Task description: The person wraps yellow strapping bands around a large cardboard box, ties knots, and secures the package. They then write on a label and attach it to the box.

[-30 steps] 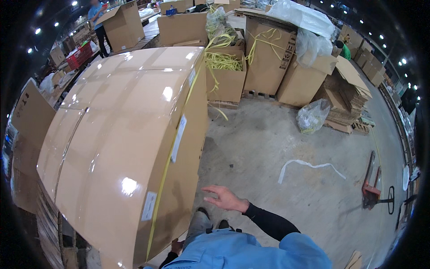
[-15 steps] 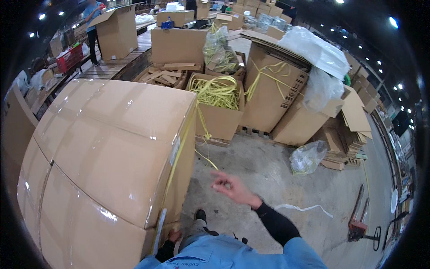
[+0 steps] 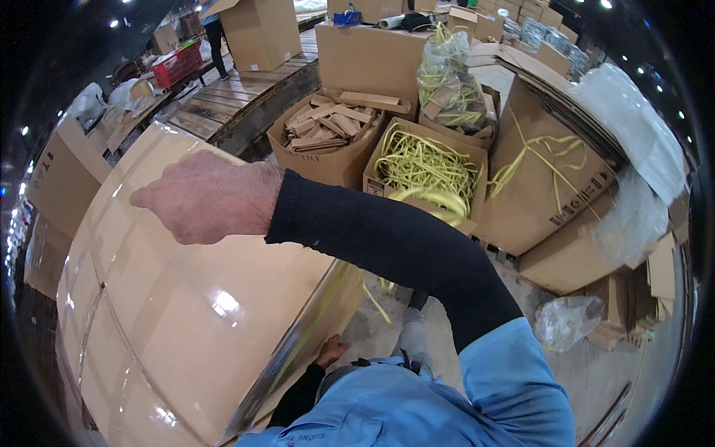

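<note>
A large tape-covered cardboard box [image 3: 186, 320] stands at my left, its top wrapped in shiny clear tape. Over that top reaches my right hand [image 3: 212, 197], black sleeve stretched across the view; its fingers are curled together, and whatever they hold is hidden. Low beside the box's near right side, my left hand [image 3: 331, 351] has its fingers bent in, with nothing clearly visible in them. Yellow strapping [image 3: 313, 339] runs along the box's right side. A blurred yellow strap loop [image 3: 439, 200] shows just beyond my right forearm.
Beyond the box stand an open carton of tangled yellow straps [image 3: 428, 167] and a carton of cardboard scraps [image 3: 328, 156]. Leaning cartons [image 3: 532, 186] and a clear plastic bag [image 3: 570, 320] are at the right. A wooden slatted platform [image 3: 231, 97] lies behind, with a person beside it.
My right hand has swung from above the floor leftward, over the box top, and its fingers have closed. The view has shifted left, and my left hand remains low by the box.
</note>
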The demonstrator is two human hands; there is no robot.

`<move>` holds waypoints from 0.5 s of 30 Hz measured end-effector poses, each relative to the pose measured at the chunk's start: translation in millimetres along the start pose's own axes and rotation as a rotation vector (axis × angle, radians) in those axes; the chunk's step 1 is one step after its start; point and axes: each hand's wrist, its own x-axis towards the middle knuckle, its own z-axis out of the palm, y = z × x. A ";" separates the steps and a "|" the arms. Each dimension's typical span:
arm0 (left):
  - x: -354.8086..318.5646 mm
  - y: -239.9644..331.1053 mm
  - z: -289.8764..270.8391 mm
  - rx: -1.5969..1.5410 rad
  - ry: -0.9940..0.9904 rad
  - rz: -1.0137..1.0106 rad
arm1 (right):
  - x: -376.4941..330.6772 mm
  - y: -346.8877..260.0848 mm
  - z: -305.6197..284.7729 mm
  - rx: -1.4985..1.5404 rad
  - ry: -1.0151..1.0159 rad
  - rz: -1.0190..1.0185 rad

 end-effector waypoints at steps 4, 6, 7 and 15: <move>88.2 80.2 35.6 0.046 -0.356 -0.069 | -83.1 112.7 10.4 0.211 0.228 -0.060; 150.2 136.1 58.7 -0.161 -0.319 -0.010 | -157.9 183.8 5.1 0.498 0.030 0.193; 173.5 160.4 69.7 -0.203 -0.395 -0.030 | -196.9 218.7 4.7 0.651 -0.009 0.366; 321.6 351.5 85.2 -0.313 -0.270 0.109 | -383.3 365.5 75.9 1.276 0.067 1.034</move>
